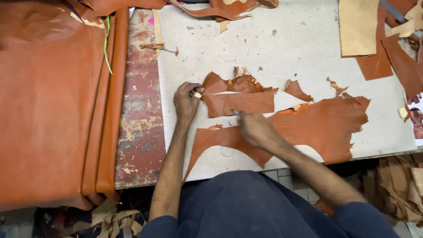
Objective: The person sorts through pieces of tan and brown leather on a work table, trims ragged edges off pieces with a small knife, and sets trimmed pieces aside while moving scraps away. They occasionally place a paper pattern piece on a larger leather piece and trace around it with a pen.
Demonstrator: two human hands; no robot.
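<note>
Your left hand (pixel 187 102) pins the thin, floppy leather piece (pixel 240 102) at its left edge, fingers curled; your right hand (pixel 255 129), closed around a cutting tool (pixel 235 113), works the near edge.

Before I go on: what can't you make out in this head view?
- Tool in the right hand: motion-blurred, only a small tip shows.
- Left hand: its fingers curl over a small pale item, kind unclear.
- Folded leather hide: cut off by the left edge.
</note>
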